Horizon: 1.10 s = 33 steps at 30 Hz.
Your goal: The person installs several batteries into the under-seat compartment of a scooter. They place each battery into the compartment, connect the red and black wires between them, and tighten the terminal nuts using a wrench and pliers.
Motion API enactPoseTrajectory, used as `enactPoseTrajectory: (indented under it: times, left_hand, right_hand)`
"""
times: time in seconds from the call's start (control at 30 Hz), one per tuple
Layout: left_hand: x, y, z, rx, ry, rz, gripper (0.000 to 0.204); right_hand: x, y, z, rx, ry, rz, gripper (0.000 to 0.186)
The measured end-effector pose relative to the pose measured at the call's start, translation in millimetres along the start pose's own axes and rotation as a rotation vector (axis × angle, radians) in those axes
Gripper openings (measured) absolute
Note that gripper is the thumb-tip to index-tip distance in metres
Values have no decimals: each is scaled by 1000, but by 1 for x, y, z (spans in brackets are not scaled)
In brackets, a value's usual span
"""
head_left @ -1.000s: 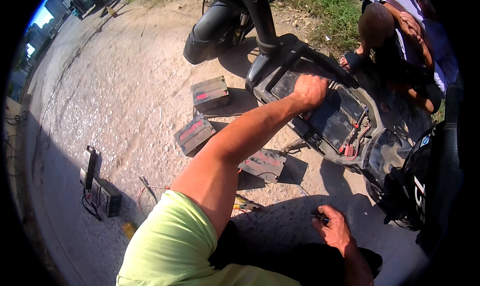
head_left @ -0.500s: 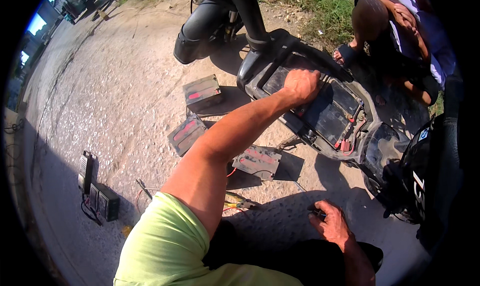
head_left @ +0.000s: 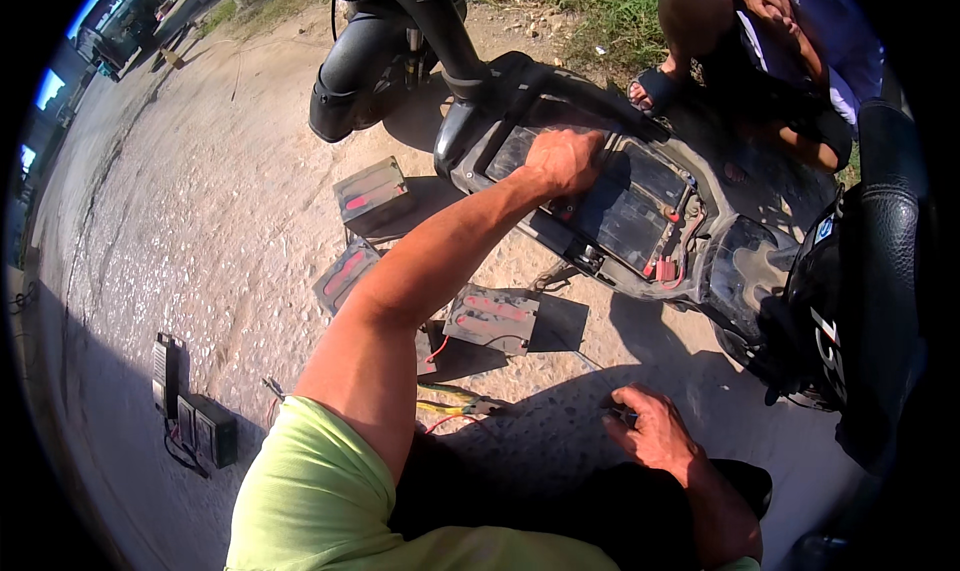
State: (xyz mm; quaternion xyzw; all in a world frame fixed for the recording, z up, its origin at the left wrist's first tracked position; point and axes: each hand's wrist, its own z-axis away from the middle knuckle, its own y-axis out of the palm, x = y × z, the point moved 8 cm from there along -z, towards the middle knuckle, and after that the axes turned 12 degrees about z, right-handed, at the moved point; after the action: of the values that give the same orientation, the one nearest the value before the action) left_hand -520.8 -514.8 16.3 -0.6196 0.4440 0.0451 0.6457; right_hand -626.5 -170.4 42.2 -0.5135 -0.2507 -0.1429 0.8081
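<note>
My left hand (head_left: 565, 159) reaches across into the open battery bay of a black scooter frame (head_left: 468, 136). Its fingers are curled down at the dark batteries (head_left: 625, 206) set in the bay; what they grip is hidden under the hand. Red wire connectors (head_left: 664, 269) lie at the bay's right end. Low on the right, my right hand (head_left: 655, 431) is closed round a thin-shafted tool, seemingly a screwdriver (head_left: 592, 366), its shaft slanting up and left. Loose grey batteries with red marks lie on the ground: one upper (head_left: 370, 193), one middle (head_left: 343, 274), one nearer (head_left: 490, 319).
Yellow and red wires (head_left: 450, 403) lie near my knees. At left stand a dark box (head_left: 210, 431) with leads and a slim grey device (head_left: 165, 371). Another person's sandalled foot (head_left: 655, 88) is beyond the scooter; the black seat (head_left: 885, 221) is at right.
The view has shifted, so the scooter and batteries sit further left in the picture. My left hand stays curled in the bay, and my right hand still holds the tool.
</note>
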Motion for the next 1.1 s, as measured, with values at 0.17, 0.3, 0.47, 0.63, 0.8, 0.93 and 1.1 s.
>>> enactPoseTrajectory:
  times: [0.17, 0.3, 0.47, 0.63, 0.8, 0.93, 1.1]
  left_hand:
    - [4, -3, -2, -96, -37, -12, 35]
    - [1, -5, 1, -47, -28, -7, 35]
    - [-5, -10, 1, -45, -85, -38, 39]
    - [56, -16, -15, -277, -353, 766, 39]
    - [37, 9, -37, -88, -455, 1521, 27]
    - [42, 15, -51, -116, -500, 1213, 31]
    - [31, -3, -65, -307, -163, 353, 31]
  right_hand:
    - [0, 0, 0, 2, -3, 39, 27]
    - [-4, 1, 3, -8, -22, 20, 29]
    - [-4, 3, 2, -20, -47, 39, 30]
    - [3, 4, -1, 2, -52, 39, 29]
    - [-11, 5, 7, 16, 2, 7, 29]
    - [-7, -1, 13, 8, -4, 29, 28]
    - [-10, -1, 20, 20, 22, 7, 27]
